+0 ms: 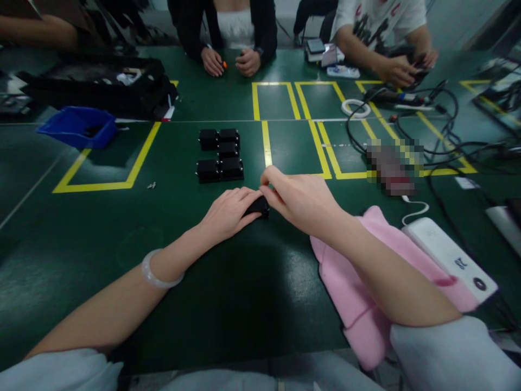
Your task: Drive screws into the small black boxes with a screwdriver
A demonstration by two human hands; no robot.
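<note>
On the green table, my left hand (233, 213) is closed around a small black block-shaped part (258, 206), pressing it to the surface. My right hand (299, 201) is at the part's right end, thumb and fingers pinched together; whatever they may hold is too small or hidden to make out. Just beyond my hands stand several similar black blocks (220, 168) in a loose cluster, with small shiny bits at their ends. Left of them lie a few tiny metal pieces (152, 185), perhaps screws.
A blue bin (81, 127) and black trays (101, 87) stand at the left. To the right are a pink cloth item (378, 282), a white power bank (450, 255), black cables (443, 117) and a white ring (355, 108). Co-workers' hands (230, 62) rest across the table.
</note>
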